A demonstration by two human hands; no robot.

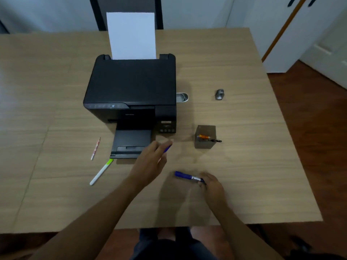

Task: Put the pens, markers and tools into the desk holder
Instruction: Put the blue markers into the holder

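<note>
The dark square desk holder stands right of the printer, with an orange tool and a black pen sticking out of it. My left hand is in front of the printer tray, shut on a blue pen whose tip shows past the fingers. My right hand grips the end of a blue marker that lies low over the table. A white marker with a green cap and a thin red-and-white pen lie on the table at the left.
A black printer with a white sheet upright in its feed fills the table's middle. A small metal tin sits at its right side, and a grey metal object farther right. The wooden table's near edge runs just below my arms.
</note>
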